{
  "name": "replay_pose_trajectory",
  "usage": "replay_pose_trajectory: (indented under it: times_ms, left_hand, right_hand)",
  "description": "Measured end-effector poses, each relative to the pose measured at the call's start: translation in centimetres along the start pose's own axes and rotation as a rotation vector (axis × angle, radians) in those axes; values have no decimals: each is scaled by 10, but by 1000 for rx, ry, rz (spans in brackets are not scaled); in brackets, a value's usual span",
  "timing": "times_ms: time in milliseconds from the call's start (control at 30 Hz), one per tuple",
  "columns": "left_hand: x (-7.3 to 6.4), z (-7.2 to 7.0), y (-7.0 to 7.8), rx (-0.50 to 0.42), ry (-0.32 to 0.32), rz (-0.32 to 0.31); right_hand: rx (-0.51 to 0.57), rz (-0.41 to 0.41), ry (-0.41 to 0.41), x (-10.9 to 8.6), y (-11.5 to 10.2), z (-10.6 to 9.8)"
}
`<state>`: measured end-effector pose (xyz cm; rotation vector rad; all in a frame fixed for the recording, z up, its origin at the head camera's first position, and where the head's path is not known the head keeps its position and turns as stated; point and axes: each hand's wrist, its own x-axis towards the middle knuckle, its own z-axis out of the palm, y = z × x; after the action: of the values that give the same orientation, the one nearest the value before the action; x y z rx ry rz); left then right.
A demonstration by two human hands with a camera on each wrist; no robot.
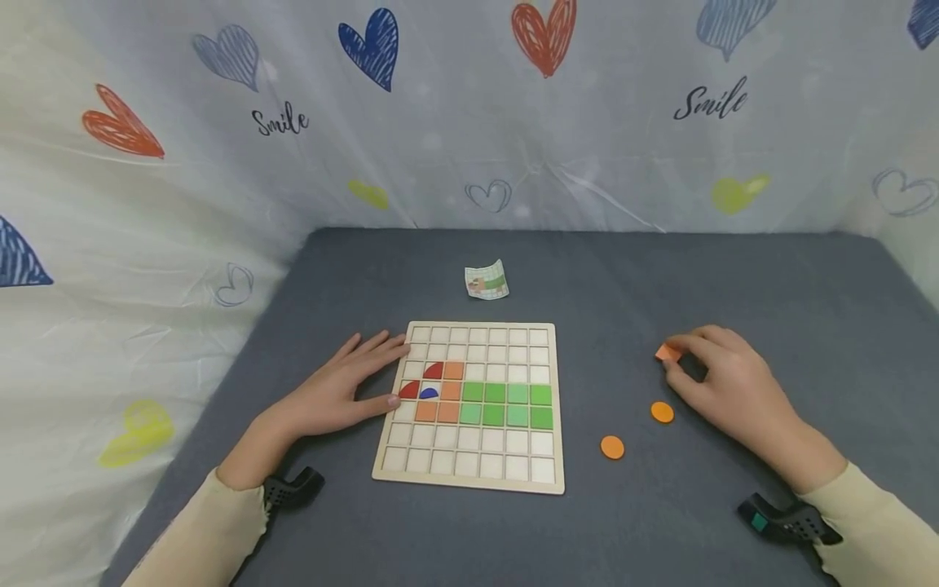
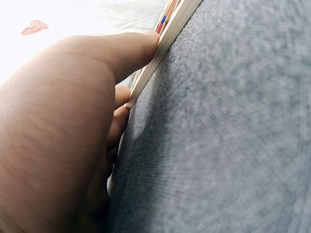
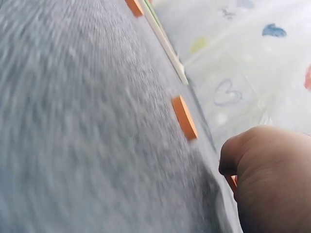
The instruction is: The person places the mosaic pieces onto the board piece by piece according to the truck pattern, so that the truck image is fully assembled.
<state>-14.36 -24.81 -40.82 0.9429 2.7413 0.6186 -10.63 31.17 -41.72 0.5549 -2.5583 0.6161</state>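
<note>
A wooden grid board (image 1: 469, 485) lies on the grey table, with red, blue, orange and green tiles filling some of its cells. My left hand (image 1: 341, 383) rests at the board's left edge, fingers spread and nearly straight; the left wrist view shows the thumb (image 2: 138, 48) touching the rim. To the right of the board, my right hand (image 1: 726, 379) pinches a small orange tile (image 1: 667, 352) between thumb and fingers. That tile is mostly hidden by the hand in the right wrist view. Two orange discs (image 1: 662, 412) lie on the table between the board and the right hand.
A small paper card (image 1: 487, 280) with a printed coloured grid lies behind the board. The grey tabletop (image 1: 587, 277) meets a pale curtain (image 1: 440, 122) printed with hearts at the back and left. Dark cameras (image 1: 785, 520) are strapped at both wrists.
</note>
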Motion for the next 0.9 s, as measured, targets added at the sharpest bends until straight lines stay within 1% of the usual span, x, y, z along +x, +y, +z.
replay_pose_trajectory:
  times_ms: [167,367,467,600,700,800,900]
  left_hand:
    - [3,2,0,-13,2,12]
    - [-1,0,1,-17,3,8]
    - [-1,-1,1,-18,4,10]
    - [1,-1,2,-24,4,10]
    - [1,-1,2,-22,6,10]
    - [0,-1,2,-24,9,9]
    - [-1,1,1,-20,11,11]
  right_hand:
    - [23,-52,16,5,-10,4]
    - [83,-130,19,12,-34,19]
    - [107,-142,1,18,-48,25]
    - [137,-158,-45,25,-66,34]
    - [160,-185,-74,29,-78,43]
    - [183,-218,-87,32,-90,53]
    - [209,-257,-81,36,-101,61]
